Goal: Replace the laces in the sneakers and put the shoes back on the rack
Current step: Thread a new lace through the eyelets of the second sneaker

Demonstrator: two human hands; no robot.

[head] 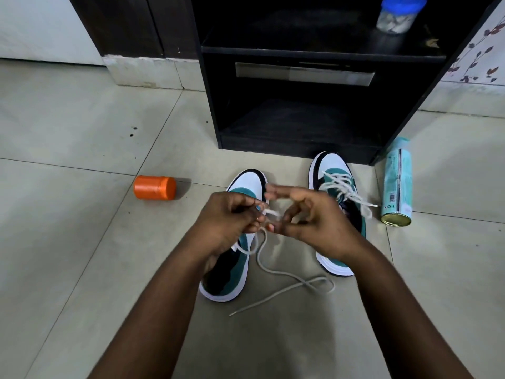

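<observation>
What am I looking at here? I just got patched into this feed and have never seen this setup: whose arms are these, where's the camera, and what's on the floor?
There is no machine: a person works with bare hands, and the single picture comes from a camera worn on their head, looking forward and down.

The left hand and right hand meet over the left sneaker, each pinching part of a pale lace whose loose end trails across the tiled floor. The right sneaker beside it already carries a lace, untied.

Also on the floor: an orange jar lying on its side at the left, and a teal spray can lying at the right. Behind the shoes stands a black rack, with a blue-lidded jar on its upper shelf.
</observation>
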